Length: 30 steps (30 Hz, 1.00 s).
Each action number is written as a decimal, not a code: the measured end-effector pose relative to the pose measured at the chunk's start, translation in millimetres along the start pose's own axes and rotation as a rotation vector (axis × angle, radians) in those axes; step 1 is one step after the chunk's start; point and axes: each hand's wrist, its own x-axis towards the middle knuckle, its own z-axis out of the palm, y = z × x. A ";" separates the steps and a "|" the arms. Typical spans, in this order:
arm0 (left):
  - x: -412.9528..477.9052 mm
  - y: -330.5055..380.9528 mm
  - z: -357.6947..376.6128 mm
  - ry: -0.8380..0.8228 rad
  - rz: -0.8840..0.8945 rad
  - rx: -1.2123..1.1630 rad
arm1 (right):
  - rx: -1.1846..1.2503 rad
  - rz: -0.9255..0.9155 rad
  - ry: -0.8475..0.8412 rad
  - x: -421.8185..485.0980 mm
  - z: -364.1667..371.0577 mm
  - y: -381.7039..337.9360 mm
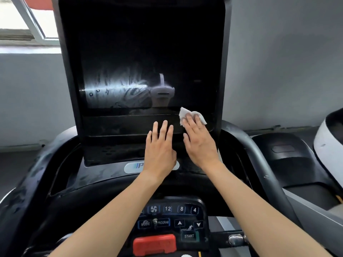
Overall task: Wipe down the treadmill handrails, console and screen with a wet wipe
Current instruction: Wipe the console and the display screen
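Screen (144, 52) bottom edge: wet wipe (184, 113) under right hand (199, 141)

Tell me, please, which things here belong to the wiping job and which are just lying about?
Job: wet wipe under the right hand; left hand; screen; console buttons; handrail.
Just there: window; neighbouring treadmill; white machine at right.

The right hand (199, 140) hides most of the wet wipe (184, 112); the left hand (159, 147) half-covers the logo badge (133, 166).
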 end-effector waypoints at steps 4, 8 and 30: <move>-0.1 3.6 1.1 -0.016 0.017 0.029 | 0.016 0.154 0.134 -5.0 -7.5 22.8; -1.5 6.8 4.2 -0.033 0.018 0.051 | 0.077 0.222 0.156 -17.2 1.1 21.9; -0.4 24.2 1.9 -0.027 -0.034 0.062 | -0.159 0.221 -0.007 -32.9 0.7 25.9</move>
